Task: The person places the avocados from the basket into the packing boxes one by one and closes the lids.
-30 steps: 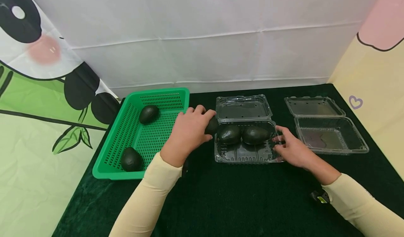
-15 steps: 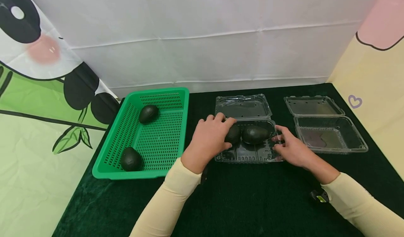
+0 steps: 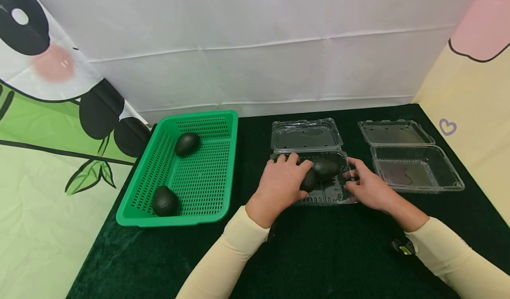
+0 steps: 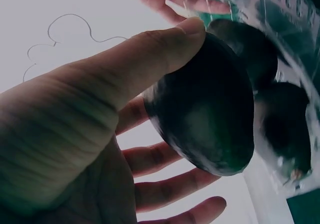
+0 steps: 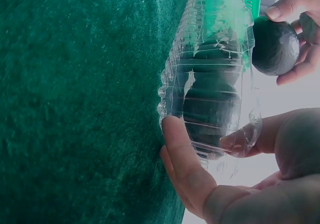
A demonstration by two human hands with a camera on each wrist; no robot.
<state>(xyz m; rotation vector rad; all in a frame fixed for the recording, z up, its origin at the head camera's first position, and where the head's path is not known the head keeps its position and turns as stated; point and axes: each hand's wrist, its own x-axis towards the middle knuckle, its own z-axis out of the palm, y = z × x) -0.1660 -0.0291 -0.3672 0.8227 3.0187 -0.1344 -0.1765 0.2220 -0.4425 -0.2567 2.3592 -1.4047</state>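
Note:
My left hand (image 3: 296, 177) grips a dark green avocado (image 3: 309, 182) and holds it over the front left of an open clear clamshell box (image 3: 330, 197). In the left wrist view the thumb and fingers wrap the held avocado (image 4: 205, 104), with two more avocados (image 4: 282, 129) lying in the box below it. One boxed avocado (image 3: 326, 168) shows at the back of the box. My right hand (image 3: 356, 179) pinches the box's right wall, with its thumb (image 5: 182, 154) against the outside.
A green perforated basket (image 3: 175, 221) on the left holds two avocados (image 3: 187, 143) (image 3: 165, 200). A second open clear clamshell (image 3: 414, 168) lies empty at the right. Everything rests on a dark green cloth (image 3: 318, 254), with a white backdrop behind.
My left hand has carried the avocado rightwards from beside the basket to above the clamshell. The right hand has stayed on the box's right side.

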